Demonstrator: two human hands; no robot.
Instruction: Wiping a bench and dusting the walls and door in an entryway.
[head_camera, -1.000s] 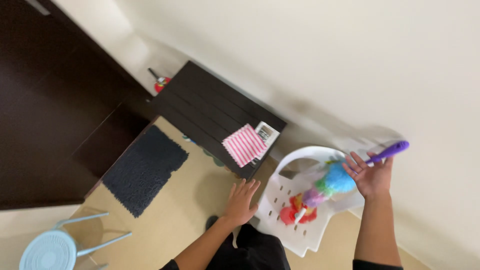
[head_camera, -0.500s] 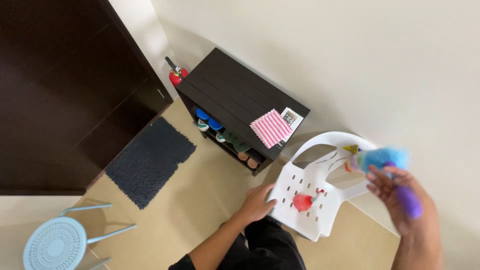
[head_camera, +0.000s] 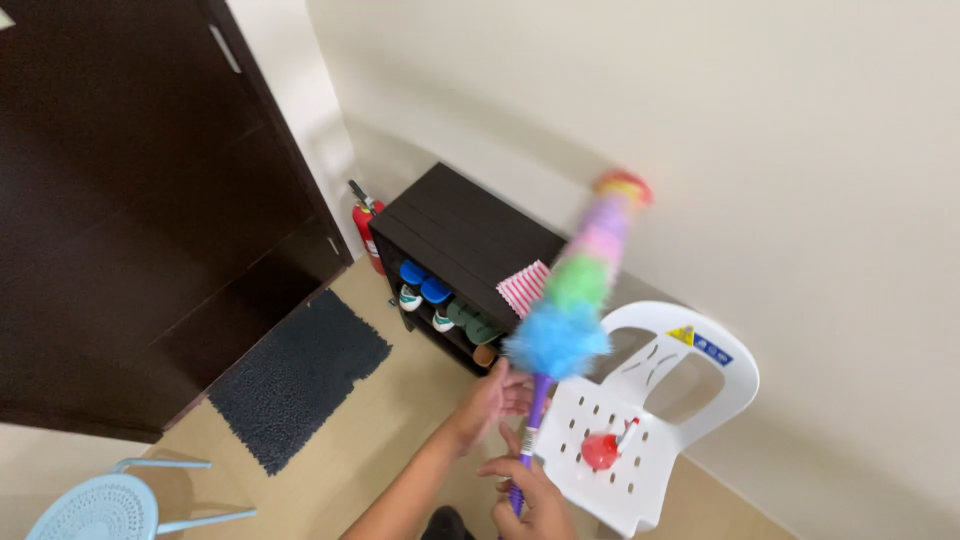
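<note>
My right hand (head_camera: 535, 500) grips the lower end of a purple handle (head_camera: 533, 410) at the bottom of the view. The handle belongs to a fluffy rainbow duster (head_camera: 575, 290), which points up and to the right towards the cream wall and is blurred by motion. My left hand (head_camera: 490, 400) is just left of the handle, below the blue fluff, with its fingers stretched out against it. A white plastic chair (head_camera: 740, 370) stands right of both hands, and a small red tool (head_camera: 603, 450) lies on its seat.
A low black shoe cabinet (head_camera: 460, 225) with shoes inside stands against the wall, a pink striped cloth (head_camera: 525, 288) on its top. A red fire extinguisher (head_camera: 366, 225) is beside it. A dark door (head_camera: 130, 200), a grey mat (head_camera: 300, 375) and a light blue stool (head_camera: 95, 510) are at left.
The duster has swung up from the chair seat and now points towards the wall. My left hand has left the chair and come to the handle. The view has shifted.
</note>
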